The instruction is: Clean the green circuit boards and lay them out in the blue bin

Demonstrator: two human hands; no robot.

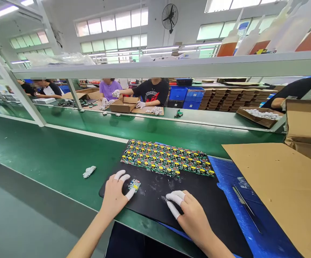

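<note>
My left hand (117, 191) has white finger cots on its fingertips and is spread open at a small green circuit board (134, 185) with a yellow part. The thumb tip comes right up to the board's lower edge; I cannot tell if it touches. My right hand (189, 211), also in white finger cots, hovers low over the black mat (155, 200). Its thumb and forefinger are a little apart, with nothing visible between them. Beyond both hands, a panel of joined circuit boards (166, 157) in rows lies on the mat's far part.
A crumpled white piece (89, 171) lies left on the green bench (50, 150). To the right are tweezers (246, 208) on a blue surface (254, 218) and a cardboard sheet (279, 179). A shelf (155, 68) with bottles crosses overhead. Co-workers sit across the bench by an open carton (123, 105).
</note>
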